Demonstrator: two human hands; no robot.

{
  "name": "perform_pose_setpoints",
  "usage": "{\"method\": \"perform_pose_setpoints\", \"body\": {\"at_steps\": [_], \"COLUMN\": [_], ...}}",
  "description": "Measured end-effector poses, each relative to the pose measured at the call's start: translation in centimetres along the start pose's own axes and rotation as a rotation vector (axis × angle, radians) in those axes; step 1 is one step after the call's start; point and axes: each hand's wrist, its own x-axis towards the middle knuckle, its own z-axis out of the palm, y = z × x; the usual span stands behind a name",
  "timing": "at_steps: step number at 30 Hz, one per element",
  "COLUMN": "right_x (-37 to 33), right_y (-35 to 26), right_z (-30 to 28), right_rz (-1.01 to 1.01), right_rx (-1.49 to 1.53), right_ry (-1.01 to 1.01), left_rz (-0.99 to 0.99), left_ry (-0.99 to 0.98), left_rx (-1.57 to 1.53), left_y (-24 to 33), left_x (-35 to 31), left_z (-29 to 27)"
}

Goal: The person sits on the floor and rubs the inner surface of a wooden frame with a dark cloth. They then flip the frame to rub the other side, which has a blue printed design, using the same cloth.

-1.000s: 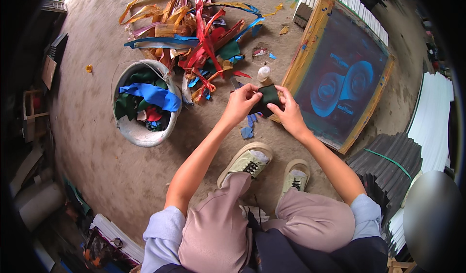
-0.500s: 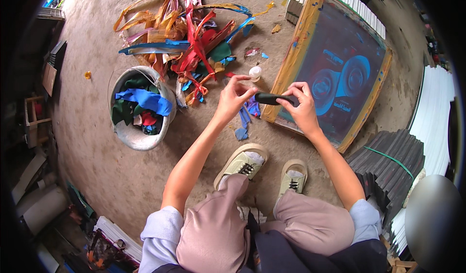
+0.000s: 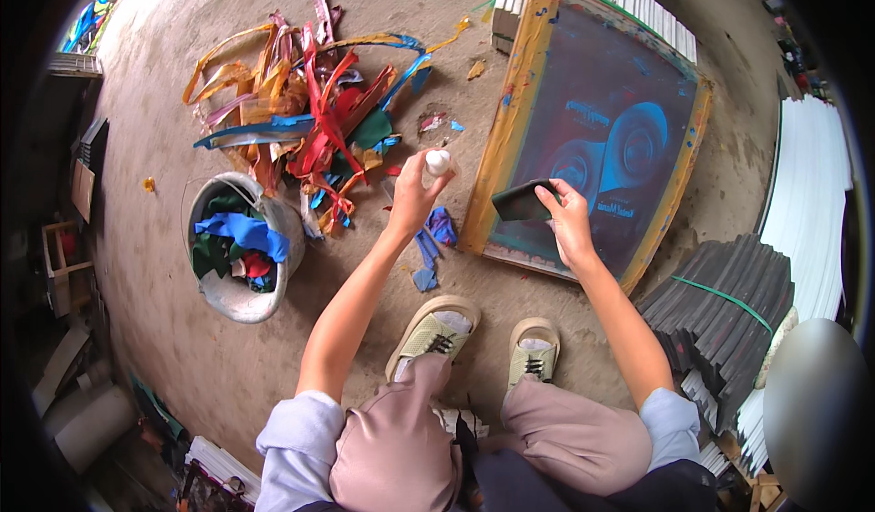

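My left hand (image 3: 412, 198) is closed around a small bottle with a rounded white top (image 3: 437, 160); the fingers hide most of its body. In my right hand (image 3: 571, 222), thumb and fingers pinch a folded dark green cloth (image 3: 519, 203), which hangs over the near left corner of a screen-printing frame (image 3: 486, 138). That frame has a yellowish taped border and a dark mesh with blue round designs. It leans on a stack of white strips. Whether the cloth touches the mesh I cannot tell.
A grey bucket (image 3: 239, 299) of cloth scraps stands at the left. Behind it lies a heap of colourful torn strips (image 3: 321, 102). Blue scraps (image 3: 425, 279) lie near my shoes. Bundled dark strips (image 3: 729, 284) and a white stack (image 3: 807, 202) line the right side.
My left hand has let go of the dark cloth and taken hold of the bottle that stood on the floor. The cloth now hangs from my right hand alone.
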Motion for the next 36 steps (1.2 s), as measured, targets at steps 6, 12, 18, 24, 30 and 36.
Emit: {"method": "perform_pose_setpoints", "body": {"at_steps": [6, 12, 18, 24, 30, 36], "right_x": [-0.5, 0.1, -0.6, -0.5, -0.3, -0.2], "right_y": [-2.0, -2.8, -3.6, -2.5, -2.2, -2.5], "right_z": [-0.6, -2.5, -3.2, -4.4, -4.3, -3.7], "right_rz": [-0.036, -0.099, -0.102, -0.134, -0.096, -0.082], "right_rx": [0.194, 0.199, 0.33, 0.315, 0.255, 0.21], "right_ry": [0.015, 0.187, 0.228, 0.221, 0.202, 0.198], "left_rz": [-0.181, 0.189, 0.25, 0.404, 0.519, 0.533], "left_ry": [-0.319, -0.481, -0.543, -0.47, -0.406, -0.376], "left_rx": [-0.525, 0.055, 0.386, 0.513, 0.598, 0.575], "left_y": [7.9, 14.0, 16.6, 16.9, 16.0, 15.5], "left_x": [0.6, 2.8, 4.1, 3.6, 3.6, 3.7], "left_z": [0.8, 2.3, 3.9, 5.6, 5.7, 5.3]}}
